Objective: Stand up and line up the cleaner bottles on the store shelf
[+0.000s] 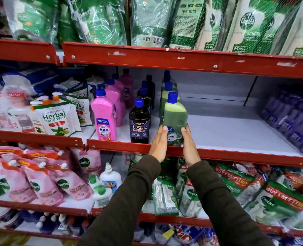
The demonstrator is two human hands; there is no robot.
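- Pressing in from both sides, the left hand (158,142) and the right hand (189,144) hold the green bottle (175,119) between flat palms, fingers straight and pointing up along its lower label.
- The green bottle stands at the front lip of the middle shelf (236,135), blue cap on top, tipped slightly to the left.
- More green bottles (167,93) stand in a file straight behind it.
- Just to the left, a row of dark Bactin bottles (139,121) stands upright, front to back.
- Further left is a row of pink Shakti bottles (103,116), also upright.
- To the right, the white shelf board lies bare as far as a blurred purple stack (293,118).
- Dark sleeves (218,201) cover both forearms.
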